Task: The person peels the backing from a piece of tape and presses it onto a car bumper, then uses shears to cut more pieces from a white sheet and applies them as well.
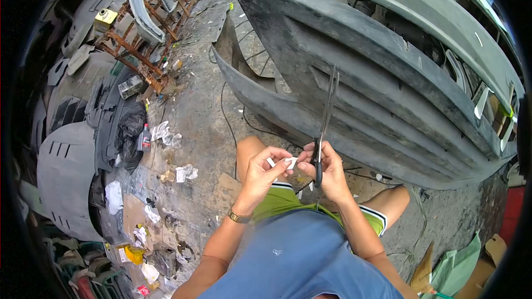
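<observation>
My left hand (265,173) pinches a small white strip (291,161) between thumb and fingertips, in front of my lap. Just to its right, my right hand (330,173) has a pair of scissors (328,105) held in its palm. Their black handles lie among my fingers, and the long blades point up and away from me. The right thumb and forefinger come together close to the right end of the white strip. Beyond both hands rises a large dark ribbed panel (354,61), overlapped by the blades in this view.
A curved dark piece (244,72) lies against the panel. To the left are a rusty metal frame (133,50), a grey slotted panel (69,171), a small bottle (144,138) and crumpled paper (187,173). Cables (223,105) run over the floor. Green sheeting (457,266) lies at lower right.
</observation>
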Available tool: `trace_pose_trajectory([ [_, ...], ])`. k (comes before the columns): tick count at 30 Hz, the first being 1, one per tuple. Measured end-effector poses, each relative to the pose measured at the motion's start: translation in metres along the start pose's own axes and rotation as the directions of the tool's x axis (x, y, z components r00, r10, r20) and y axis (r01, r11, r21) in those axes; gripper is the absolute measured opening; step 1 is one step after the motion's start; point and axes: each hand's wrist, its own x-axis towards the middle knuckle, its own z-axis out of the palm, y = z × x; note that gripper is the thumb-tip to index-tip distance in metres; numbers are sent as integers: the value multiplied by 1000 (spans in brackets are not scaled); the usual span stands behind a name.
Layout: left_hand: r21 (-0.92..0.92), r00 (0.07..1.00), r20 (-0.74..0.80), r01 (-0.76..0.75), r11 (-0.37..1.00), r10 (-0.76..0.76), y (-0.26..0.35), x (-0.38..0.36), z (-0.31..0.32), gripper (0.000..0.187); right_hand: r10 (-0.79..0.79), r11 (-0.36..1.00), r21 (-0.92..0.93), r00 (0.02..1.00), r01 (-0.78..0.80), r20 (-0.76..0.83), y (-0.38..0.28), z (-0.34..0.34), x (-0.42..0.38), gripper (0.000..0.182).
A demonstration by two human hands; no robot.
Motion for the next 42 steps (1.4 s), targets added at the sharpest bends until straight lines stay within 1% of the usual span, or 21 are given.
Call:
trace_pose_trajectory([
  [2,13,1000,0,-30,999,30,-2,0,3,17,25,1000,-6,1000,-25,10,-4,0,-1,39],
  [4,239,963,-111,-214,947,246,-4,-1,10,22,38,999,-10,999,-38,13,-5,3,-1,40],
  [5,239,963,-113,-212,948,244,-7,-1,8,22,41,999,-10,999,-41,13,-4,5,-1,40],
  [7,297,958,-64,-248,922,278,-11,0,6,34,27,985,-171,999,-35,-46,-2,9,2,41],
  [8,297,959,-64,-246,923,276,-12,0,6,34,94,986,-136,994,-100,-49,-5,11,1,39],
  [10,17,975,-137,-173,985,174,-3,-1,11,38,99,984,-143,994,-104,-41,-2,8,0,37],
  [11,17,975,-141,-172,985,173,-1,-1,12,38,105,983,-150,994,-109,-33,0,6,0,36],
  [13,-204,989,-142,21,979,-50,1,-1,12,28,110,986,-124,994,-110,-9,4,2,0,36],
  [14,-205,989,-142,20,979,-50,-3,-1,8,28,109,990,-96,994,-107,15,5,1,1,36],
  [16,-215,983,-49,161,963,-176,-15,-1,-2,14,90,986,-143,996,-86,23,6,1,3,33],
  [18,-230,986,-65,138,963,-157,-23,1,-3,11,73,980,-188,997,-66,31,6,2,3,30],
  [23,-247,990,-67,107,963,-128,-26,5,2,9,112,986,-126,993,-109,22,4,2,3,30],
  [25,-138,976,-217,-17,990,-14,-16,5,15,11,133,985,-107,991,-133,-3,5,-1,3,32],
  [29,-23,990,-141,-9,1000,6,-23,2,4,12,113,989,-85,993,-117,-43,4,-3,3,35],
  [30,-34,990,-141,-15,999,11,-22,2,3,11,114,990,-84,993,-117,-40,3,-3,2,35],
  [32,-43,989,-145,-24,999,18,-20,2,1,10,132,986,103,991,-134,27,1,-4,-1,31],
  [34,-205,988,-141,36,978,-66,-14,2,2,8,92,991,96,994,-97,61,5,-8,-1,32],
  [35,-204,987,-143,36,978,-66,-12,1,2,8,51,994,91,995,-60,91,7,-9,-2,32],
  [37,-309,981,-101,128,942,-167,-10,1,2,7,23,998,53,996,-28,89,5,-6,-1,34],
  [41,-357,983,-69,134,924,-169,-15,-1,2,6,-41,997,-65,997,45,58,10,-1,0,38],
  [42,-269,990,-97,72,960,-102,-17,-2,3,6,-42,997,-65,997,46,59,12,0,1,38],
])
